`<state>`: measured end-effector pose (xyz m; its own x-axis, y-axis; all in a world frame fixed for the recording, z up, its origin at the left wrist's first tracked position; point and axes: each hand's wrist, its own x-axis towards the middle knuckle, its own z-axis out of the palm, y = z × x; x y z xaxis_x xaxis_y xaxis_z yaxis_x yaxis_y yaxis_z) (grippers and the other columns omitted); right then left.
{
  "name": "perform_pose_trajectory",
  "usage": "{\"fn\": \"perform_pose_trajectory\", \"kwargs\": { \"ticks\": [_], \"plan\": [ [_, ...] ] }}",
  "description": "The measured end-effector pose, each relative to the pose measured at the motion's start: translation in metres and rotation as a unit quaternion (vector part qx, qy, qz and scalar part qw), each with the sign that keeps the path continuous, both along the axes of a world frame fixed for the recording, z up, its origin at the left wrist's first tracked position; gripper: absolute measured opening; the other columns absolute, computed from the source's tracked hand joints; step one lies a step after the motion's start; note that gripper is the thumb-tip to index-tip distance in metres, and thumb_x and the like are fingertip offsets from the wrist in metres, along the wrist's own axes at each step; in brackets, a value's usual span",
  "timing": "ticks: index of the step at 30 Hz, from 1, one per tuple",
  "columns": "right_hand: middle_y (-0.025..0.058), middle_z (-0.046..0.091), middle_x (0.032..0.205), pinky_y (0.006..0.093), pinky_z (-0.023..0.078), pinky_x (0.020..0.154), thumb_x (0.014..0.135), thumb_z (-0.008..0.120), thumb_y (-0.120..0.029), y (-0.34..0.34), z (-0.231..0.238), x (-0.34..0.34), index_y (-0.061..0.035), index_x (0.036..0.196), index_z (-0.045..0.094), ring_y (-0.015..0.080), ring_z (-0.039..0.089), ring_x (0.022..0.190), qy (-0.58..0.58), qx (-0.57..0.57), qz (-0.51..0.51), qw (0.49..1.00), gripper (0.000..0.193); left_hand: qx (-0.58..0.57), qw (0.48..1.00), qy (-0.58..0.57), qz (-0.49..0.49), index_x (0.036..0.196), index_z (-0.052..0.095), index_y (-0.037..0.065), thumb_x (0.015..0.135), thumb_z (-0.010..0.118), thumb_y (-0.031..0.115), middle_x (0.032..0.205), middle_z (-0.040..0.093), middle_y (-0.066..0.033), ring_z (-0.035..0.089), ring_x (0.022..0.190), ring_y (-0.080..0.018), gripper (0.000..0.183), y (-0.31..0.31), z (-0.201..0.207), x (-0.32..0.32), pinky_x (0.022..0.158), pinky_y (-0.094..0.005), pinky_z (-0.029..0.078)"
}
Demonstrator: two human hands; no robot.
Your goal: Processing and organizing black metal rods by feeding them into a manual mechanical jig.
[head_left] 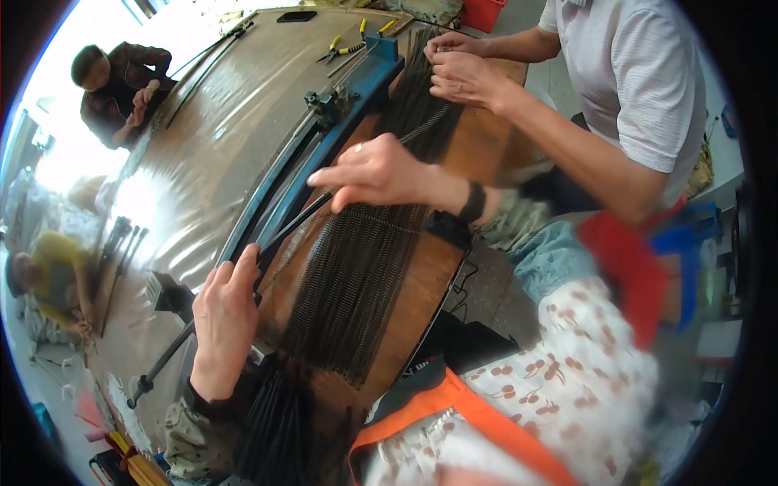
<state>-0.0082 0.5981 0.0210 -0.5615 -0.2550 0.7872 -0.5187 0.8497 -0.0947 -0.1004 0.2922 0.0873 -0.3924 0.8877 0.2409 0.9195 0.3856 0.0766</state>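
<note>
My left hand (224, 320) is closed around a long black rod (292, 229), which slants from the lower left up to my right hand. My right hand (377, 174) has its index finger stretched forward and its thumb underneath, closed over the rod's upper part. A thin dark coil spring (425, 125) runs on from behind that hand in line with the rod; where they meet is hidden. Another coil spring (377, 220) trails loosely below my right hand. Alongside the rod lies a blue metal fixture (279, 212). Many dark springs (348, 300) lie in rows on the brown board.
A co-worker's hands (466, 77) work at the board's far end. Two more people (121, 93) sit across the plastic-covered table (211, 121). Yellow-handled pliers (352, 49) and a black phone (297, 16) lie farther back. A bundle of black rods (275, 421) is near my left forearm.
</note>
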Motion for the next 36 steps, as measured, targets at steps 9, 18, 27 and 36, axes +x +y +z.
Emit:
{"fn": "perform_pose_trajectory", "kwargs": {
  "ticks": [9, 18, 27, 36],
  "plan": [
    [0.0058, 0.06, 0.066, 0.0324, 0.049, 0.05, 0.089, 0.068, -0.043, 0.008, -0.002, 0.005, -0.0082, 0.122, 0.069, 0.0211, 0.062, 0.057, -0.019, -0.029, 0.002, 0.999, 0.048, -0.014, 1.0, -0.011, -0.002, 0.125, 0.061, 0.011, 0.089, 0.064, 0.005, 0.078, 0.056, -0.0108, 0.061, 0.075, -0.0295, 0.036, 0.019, 0.004, 0.002, 0.064, -0.042, 0.051],
    [0.0064, 0.064, 0.07, 0.0324, 0.051, 0.052, 0.091, 0.067, -0.04, -0.001, 0.0, -0.003, -0.0072, 0.121, 0.068, 0.023, 0.065, 0.061, -0.016, -0.031, 0.019, 0.999, 0.045, 0.003, 1.0, 0.02, -0.008, 0.127, 0.06, 0.009, 0.089, 0.065, 0.005, 0.078, 0.056, -0.0114, 0.061, 0.073, -0.0284, 0.039, 0.011, 0.004, 0.0, 0.063, -0.0408, 0.051],
    [0.0065, 0.065, 0.071, 0.0334, 0.052, 0.053, 0.091, 0.067, -0.04, -0.005, 0.0, -0.004, -0.0066, 0.119, 0.069, 0.024, 0.065, 0.062, -0.037, -0.01, 0.015, 0.999, 0.044, -0.006, 1.0, 0.02, -0.002, 0.13, 0.059, 0.01, 0.089, 0.065, 0.006, 0.079, 0.056, -0.0111, 0.061, 0.074, -0.0289, 0.042, 0.003, 0.001, 0.004, 0.064, -0.041, 0.051],
    [0.0073, 0.069, 0.077, 0.0342, 0.054, 0.057, 0.092, 0.067, -0.042, -0.005, -0.003, 0.001, -0.0091, 0.109, 0.072, 0.0273, 0.067, 0.065, -0.061, -0.033, 0.006, 0.998, 0.037, -0.018, 1.0, 0.001, -0.001, 0.132, 0.058, 0.009, 0.09, 0.063, 0.006, 0.079, 0.055, -0.0114, 0.06, 0.075, -0.0287, 0.042, 0.007, -0.002, 0.003, 0.065, -0.0412, 0.05]
  ]
}}
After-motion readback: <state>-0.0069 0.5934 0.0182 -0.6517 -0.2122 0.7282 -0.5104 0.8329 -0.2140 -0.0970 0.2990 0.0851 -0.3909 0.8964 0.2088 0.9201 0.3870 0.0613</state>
